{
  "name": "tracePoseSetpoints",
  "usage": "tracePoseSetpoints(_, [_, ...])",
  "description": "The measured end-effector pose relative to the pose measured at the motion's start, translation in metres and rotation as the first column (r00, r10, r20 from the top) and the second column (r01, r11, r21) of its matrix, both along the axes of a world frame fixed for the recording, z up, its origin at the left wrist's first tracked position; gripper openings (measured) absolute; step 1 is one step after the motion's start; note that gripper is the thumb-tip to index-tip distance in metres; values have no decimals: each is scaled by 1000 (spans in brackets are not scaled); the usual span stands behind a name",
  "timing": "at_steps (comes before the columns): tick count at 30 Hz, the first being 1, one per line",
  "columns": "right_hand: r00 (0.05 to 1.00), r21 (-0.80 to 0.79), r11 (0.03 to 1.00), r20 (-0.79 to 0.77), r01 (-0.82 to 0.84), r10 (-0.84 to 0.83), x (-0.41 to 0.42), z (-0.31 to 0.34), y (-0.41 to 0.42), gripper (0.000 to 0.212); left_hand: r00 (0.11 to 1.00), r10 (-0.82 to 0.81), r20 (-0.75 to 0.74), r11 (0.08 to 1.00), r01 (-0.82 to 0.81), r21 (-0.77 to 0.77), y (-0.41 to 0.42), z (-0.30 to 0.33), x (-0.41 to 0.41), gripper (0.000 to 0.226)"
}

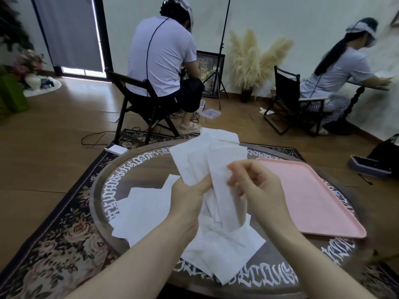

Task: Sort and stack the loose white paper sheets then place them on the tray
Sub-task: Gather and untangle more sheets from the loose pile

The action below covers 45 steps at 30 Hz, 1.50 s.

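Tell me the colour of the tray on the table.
The tray is plain pale pink, seen clearly in the head view, to the right of the hands.

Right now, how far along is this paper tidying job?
Early to midway, by the look of it. Done: a few sheets are gathered into a fanned bunch. In hand: the left hand grips that bunch while the right hand pinches one sheet in it. Left: loose sheets lie scattered on the round table, the bunch is not squared up, and the pink tray holds no paper.
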State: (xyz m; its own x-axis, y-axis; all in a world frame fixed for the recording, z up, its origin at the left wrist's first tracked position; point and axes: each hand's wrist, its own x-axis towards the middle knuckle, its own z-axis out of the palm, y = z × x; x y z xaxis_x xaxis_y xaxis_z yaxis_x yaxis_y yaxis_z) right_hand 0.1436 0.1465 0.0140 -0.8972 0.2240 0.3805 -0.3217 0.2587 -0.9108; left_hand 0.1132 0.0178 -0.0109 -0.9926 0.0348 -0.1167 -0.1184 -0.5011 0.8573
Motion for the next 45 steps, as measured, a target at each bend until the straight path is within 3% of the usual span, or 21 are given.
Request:
tracePoseSetpoints(2, [994, 17, 995, -45, 96, -95, -1, 3, 8, 5, 1000, -11, 21, 1000, 10, 29, -3, 1, -1, 53])
tracePoseSetpoints(3, [991, 34, 991, -24, 129, -129, -1, 3, 12, 16, 999, -24, 25, 999, 23, 41, -4, 2, -1, 55])
tracePoseSetpoints(7, [977, -142, 987, 184, -79, 105, 0, 1, 20, 58, 998, -60, 14, 996, 59, 66, -6, 5, 1, 54])
tracePoseSetpoints(10, [977, -161, 976, 135, -144, 167, 0, -1, 24, 72, 996, -91, 12, 995, 90, 44, -6, 7, 2, 51])
tracePoseSetpoints(13, [967, -170, 962, 101, -213, 232, -3, 2, 32, 80, 989, -151, 1, 989, 151, -9, -8, 8, 2, 35])
tracePoseSetpoints(17, [940, -227, 926, 94, -301, 329, -5, 4, 44, 77, 980, -195, -31, 976, 191, -102, -9, 7, 1, 37])
tracePoseSetpoints(21, [944, -191, 938, 109, -289, 313, -5, 5, 52, 65, 973, -223, -67, 961, 208, -183, -11, 7, 1, 45])
tracePoseSetpoints(27, [943, -151, 932, -13, -329, 331, -2, 11, 59, 64, 975, -214, -57, 961, 199, -193, -11, 5, -1, 43])
tracePoseSetpoints(30, [910, -110, 909, 59, -402, 410, 1, 11, 61, 49, 967, -251, -46, 951, 238, -197, -10, 6, 0, 39])
tracePoseSetpoints(35, [914, -77, 922, 118, -380, 387, 0, 8, 61, 43, 959, -280, -44, 945, 267, -189, -11, 7, 2, 38])
tracePoseSetpoints(40, [914, -135, 928, 172, -347, 366, -3, 3, 63, 63, 962, -268, -46, 946, 254, -200, -11, 8, 1, 48])
tracePoseSetpoints(45, [917, -248, 917, 172, -312, 359, -3, 0, 59, 60, 966, -252, -55, 955, 239, -173, -10, 8, -1, 41])
